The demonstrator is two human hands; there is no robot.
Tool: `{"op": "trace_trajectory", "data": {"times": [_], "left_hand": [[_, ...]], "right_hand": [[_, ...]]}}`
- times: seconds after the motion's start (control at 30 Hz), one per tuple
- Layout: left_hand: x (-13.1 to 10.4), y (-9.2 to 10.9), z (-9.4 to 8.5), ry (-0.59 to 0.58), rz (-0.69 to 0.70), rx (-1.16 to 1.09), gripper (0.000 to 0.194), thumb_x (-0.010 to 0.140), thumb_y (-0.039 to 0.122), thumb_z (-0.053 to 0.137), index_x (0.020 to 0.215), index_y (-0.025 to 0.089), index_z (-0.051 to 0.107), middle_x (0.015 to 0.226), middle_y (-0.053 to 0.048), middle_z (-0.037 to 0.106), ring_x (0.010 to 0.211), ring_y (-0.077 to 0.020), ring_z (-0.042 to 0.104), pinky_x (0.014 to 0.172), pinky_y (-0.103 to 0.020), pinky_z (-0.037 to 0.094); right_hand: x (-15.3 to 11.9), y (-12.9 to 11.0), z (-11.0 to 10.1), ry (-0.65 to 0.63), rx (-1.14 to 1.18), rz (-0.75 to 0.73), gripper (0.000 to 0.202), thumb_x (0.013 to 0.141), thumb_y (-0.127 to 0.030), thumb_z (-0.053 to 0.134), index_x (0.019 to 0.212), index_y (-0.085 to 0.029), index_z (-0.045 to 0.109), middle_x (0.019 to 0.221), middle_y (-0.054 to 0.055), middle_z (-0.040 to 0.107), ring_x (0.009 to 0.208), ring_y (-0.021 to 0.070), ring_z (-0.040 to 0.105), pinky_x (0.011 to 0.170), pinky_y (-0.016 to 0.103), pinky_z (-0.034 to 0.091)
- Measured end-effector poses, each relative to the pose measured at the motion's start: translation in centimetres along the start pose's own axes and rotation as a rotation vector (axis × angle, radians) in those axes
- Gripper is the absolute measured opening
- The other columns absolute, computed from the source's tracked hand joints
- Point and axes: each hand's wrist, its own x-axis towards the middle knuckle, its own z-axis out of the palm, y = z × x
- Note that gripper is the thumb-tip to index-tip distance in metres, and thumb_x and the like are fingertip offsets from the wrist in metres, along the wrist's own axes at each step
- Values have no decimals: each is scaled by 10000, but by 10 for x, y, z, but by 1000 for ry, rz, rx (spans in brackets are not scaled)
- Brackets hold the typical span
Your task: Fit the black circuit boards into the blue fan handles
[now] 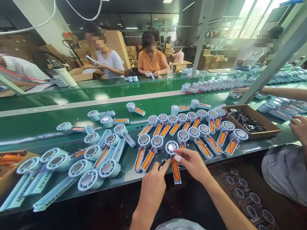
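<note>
My left hand (153,188) pinches a small dark part (162,164) between thumb and forefinger, close to the near edge of the green bench (48,123). My right hand (192,163) rests its fingers on an open light-blue fan unit (174,159) with a round head and an orange battery in its handle. A taped fingertip touches the unit just below the round head. Rows of the same open fan units (189,126) lie just beyond both hands.
Closed fan units (91,166) pile at the left. A cardboard box of dark parts (249,121) sits at the right. Another person's hand (298,127) and knee are at far right. Several people work across the conveyor (96,92).
</note>
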Motion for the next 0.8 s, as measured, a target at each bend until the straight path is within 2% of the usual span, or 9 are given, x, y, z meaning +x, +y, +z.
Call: {"op": "trace_trajectory", "data": {"times": [0.13,0.2,0.3,0.37,0.47,0.53,0.63,0.7,0.8], "left_hand": [[-1,1,-2,-2,15,12,659,889,0,325,1395,319,603,1004,-91,695,822,-241,722,660,-299,519],[-1,1,-2,11,27,-41,623,915,25,317,1394,313,593,1072,-76,725,910,-229,734,733,-300,544],[0,2,-2,75,-5,-255,518,949,108,343,1397,275,544,1214,-72,736,1069,-240,724,868,-346,553],[0,3,0,117,-63,-363,427,959,179,374,1355,231,526,1161,-93,763,1021,-271,745,827,-382,570],[1,6,2,146,-106,-392,312,949,205,385,1213,207,553,1020,-88,794,885,-280,776,696,-368,586],[1,7,3,166,-102,-413,276,936,192,390,1136,217,578,1012,-75,797,862,-262,783,667,-343,593],[0,7,5,204,-86,-431,298,928,182,392,1121,214,616,1045,-76,795,808,-230,787,664,-326,613],[-2,6,8,238,-68,-426,332,927,179,391,1146,196,639,1092,-95,787,833,-230,788,720,-344,629],[-5,7,15,297,-23,-404,384,936,189,380,1200,154,657,1187,-136,760,1049,-266,751,901,-404,609]], "right_hand": [[0,-2,7,-20,42,33,315,914,-440,641,1010,-152,723,811,62,758,704,198,723,686,330,614],[-1,-8,9,-22,10,19,265,920,-396,625,968,-162,738,828,64,759,745,204,725,711,326,606],[-2,-18,12,-27,-94,-44,183,920,-268,588,946,-199,754,914,59,753,851,207,710,765,314,572],[-2,-23,13,-37,-188,-92,193,910,-189,561,938,-213,750,944,57,728,870,201,683,782,314,541],[-2,-28,13,-57,-330,-132,226,893,-113,534,955,-212,727,973,65,681,852,196,644,778,321,507],[-1,-29,14,-70,-412,-136,229,882,-87,534,957,-207,713,981,67,659,830,193,626,759,317,493],[1,-30,14,-84,-508,-127,216,879,-77,539,929,-203,707,938,56,649,790,182,610,731,299,472],[1,-31,15,-87,-555,-118,206,886,-82,541,914,-203,706,911,49,649,776,177,607,717,287,460],[-1,-33,16,-88,-612,-109,207,900,-90,529,925,-197,705,922,65,645,795,192,613,701,283,450]]}}
